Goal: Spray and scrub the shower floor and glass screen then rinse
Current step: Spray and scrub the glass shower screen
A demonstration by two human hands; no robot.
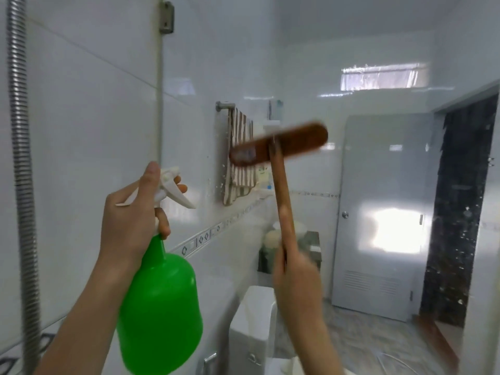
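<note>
1. L hand (130, 220) gripped the green spray bottle (162, 307) by its neck, low-left of centre. The thumb stood up along the white trigger head (173, 190), one fingertip was hooked over the trigger, and the other fingers curled round the neck below.
2. The bottle hung roughly upright, body below the hand, just left of the brush handle but not touching it.
3. R hand (295, 280) was closed round the lower end of the brush handle (281, 196), a brown wooden stick. The hand was blurred, so the exact finger layout couldn't be told.
4. The handle ran up from R hand, leaning slightly left, to the brush head (278, 144). This was a long brown bar set crosswise, w/ its right end higher. It was also blurred. It sat in front of the glass at about mid-height; whether it touched the glass couldn't be told.
5. The glass screen (392, 163) filled the view from its vertical edge, left of centre, across to the right. A metal hinge (166, 17) sat at the top of that edge. Water drops were scattered on the pane, esp. at far right and beside the towel.
6. A corrugated metal shower hose (21, 158) ran down the far left against white wall tiles.
7. Seen thru the glass were a striped towel (240, 158) on a wall rail (224, 105), a white door (378, 212) w/ knob and lower vent, and a toilet cistern (254, 320) at bottom centre.
</note>
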